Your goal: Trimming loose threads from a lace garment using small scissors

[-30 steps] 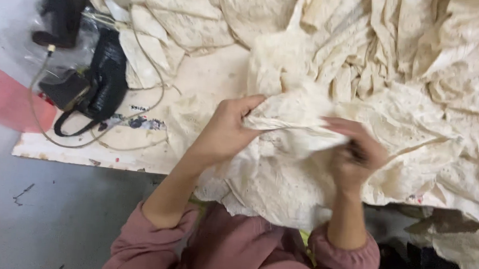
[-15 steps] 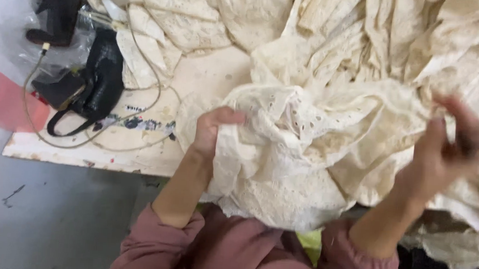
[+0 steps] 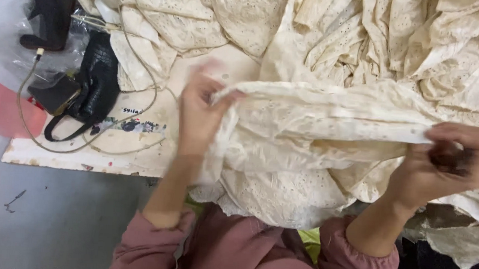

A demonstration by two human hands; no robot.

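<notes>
A cream eyelet-lace cloth is stretched between my two hands above the table. My left hand pinches its upper left edge, fingers closed on the fabric. My right hand grips the right end of the same edge in a fist. The lower part of the cloth hangs down over my lap and pink sleeves. More of the same cream fabric is heaped behind it, so where this piece ends is hard to tell.
A big pile of cream lace fabric covers the worn white table. At the left lie a black handbag, a beige cable, a black object on clear plastic and a pink patch. Grey floor lies below.
My hands have moved apart: the left went up and left, the right swung out and now grips the edge, pulling the cloth taut between them.
</notes>
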